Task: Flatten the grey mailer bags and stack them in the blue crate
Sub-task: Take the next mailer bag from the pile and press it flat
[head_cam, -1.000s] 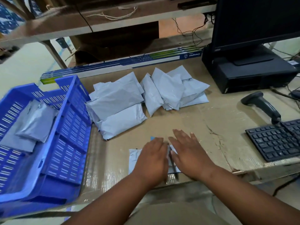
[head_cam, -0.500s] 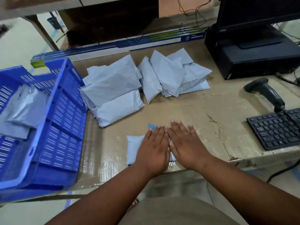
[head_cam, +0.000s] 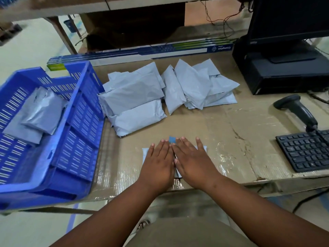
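A small grey mailer bag point(head_cam: 145, 154) lies flat near the table's front edge, mostly hidden under my hands. My left hand point(head_cam: 158, 163) and my right hand point(head_cam: 192, 161) press on it side by side, palms down, fingers straight. A small blue patch point(head_cam: 172, 139) shows between the fingertips. Behind it lie two heaps of grey mailer bags, one at the left point(head_cam: 133, 102) and one at the right point(head_cam: 197, 88). The blue crate point(head_cam: 78, 139) stands at the left of the table and holds a few flattened grey bags point(head_cam: 41, 111).
A black barcode scanner point(head_cam: 297, 109) and a keyboard point(head_cam: 306, 150) sit at the right. A monitor on a black computer case point(head_cam: 284, 72) stands at the back right. A long blue and white box point(head_cam: 142, 52) runs along the back edge. The table point(head_cam: 240, 129) is covered in taped cardboard.
Both hands have slid forward on the mailer and drawn together, then spread slightly apart. The view has tilted down.
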The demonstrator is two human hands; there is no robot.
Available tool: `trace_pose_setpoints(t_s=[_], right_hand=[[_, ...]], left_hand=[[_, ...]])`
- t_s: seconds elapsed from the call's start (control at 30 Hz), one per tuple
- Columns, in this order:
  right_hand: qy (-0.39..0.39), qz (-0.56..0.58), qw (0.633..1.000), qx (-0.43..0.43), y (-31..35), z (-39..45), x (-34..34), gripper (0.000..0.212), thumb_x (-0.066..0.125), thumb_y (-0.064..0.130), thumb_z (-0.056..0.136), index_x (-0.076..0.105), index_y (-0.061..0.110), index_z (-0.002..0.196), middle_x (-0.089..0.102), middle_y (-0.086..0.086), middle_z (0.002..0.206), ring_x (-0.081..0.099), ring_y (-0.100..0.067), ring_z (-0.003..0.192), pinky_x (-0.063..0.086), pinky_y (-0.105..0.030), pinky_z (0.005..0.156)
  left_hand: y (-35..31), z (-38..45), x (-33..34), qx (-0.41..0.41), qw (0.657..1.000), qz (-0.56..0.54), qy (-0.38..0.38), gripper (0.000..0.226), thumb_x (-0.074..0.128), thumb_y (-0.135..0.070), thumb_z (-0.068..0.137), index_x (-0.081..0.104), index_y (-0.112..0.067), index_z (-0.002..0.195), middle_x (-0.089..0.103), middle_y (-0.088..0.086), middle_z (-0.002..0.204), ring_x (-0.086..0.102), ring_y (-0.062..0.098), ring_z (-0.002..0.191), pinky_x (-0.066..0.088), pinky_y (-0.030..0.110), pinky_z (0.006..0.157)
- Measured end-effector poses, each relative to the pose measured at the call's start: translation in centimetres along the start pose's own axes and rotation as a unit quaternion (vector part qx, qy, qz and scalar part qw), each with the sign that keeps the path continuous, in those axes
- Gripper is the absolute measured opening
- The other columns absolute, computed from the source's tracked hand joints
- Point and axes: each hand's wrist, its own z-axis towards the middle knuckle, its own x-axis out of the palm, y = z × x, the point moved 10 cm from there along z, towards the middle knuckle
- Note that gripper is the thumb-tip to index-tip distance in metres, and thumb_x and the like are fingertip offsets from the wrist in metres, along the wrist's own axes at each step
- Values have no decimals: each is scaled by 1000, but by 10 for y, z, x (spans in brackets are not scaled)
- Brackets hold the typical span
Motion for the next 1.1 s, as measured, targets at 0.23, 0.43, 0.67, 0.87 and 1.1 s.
trace_pose_setpoints(t_s=[0.23,0.43,0.67,0.87,1.1], right_hand=[[-15,-12,1000,10,1,-1,7,60,26,44,109,36,19,163,28,-4,172,21,-23,161,15,-58,128],[3,-12,1000,12,0,2,10,61,27,44,107,36,19,163,27,-3,173,21,-22,161,16,-57,128],[17,-21,1000,11,4,-2,6,63,22,50,109,35,20,163,22,-9,174,12,-27,163,6,-64,128],[7,-34,997,-70,59,-20,5,76,31,71,103,11,38,169,7,-7,178,2,-35,163,5,-72,123],[30,-33,997,-58,57,-23,26,77,24,76,103,8,39,169,4,-2,178,-2,-35,163,9,-71,123]], left_hand=[[6,-5,2,2,999,-36,-18,59,34,-34,109,40,-6,160,38,13,168,28,29,159,19,51,129],[13,-3,7,12,998,-60,-9,60,29,-40,111,39,-7,161,36,12,169,26,26,159,15,45,131],[39,-38,-2,-37,999,-16,7,67,30,-49,110,38,-7,161,32,14,170,22,29,160,17,55,128],[49,-86,-8,-39,999,10,36,80,29,-65,107,9,-20,170,-7,6,178,-6,26,164,8,64,128],[53,-95,5,-55,997,13,47,80,31,-65,107,6,-22,170,-6,5,178,-4,25,164,14,64,125]])
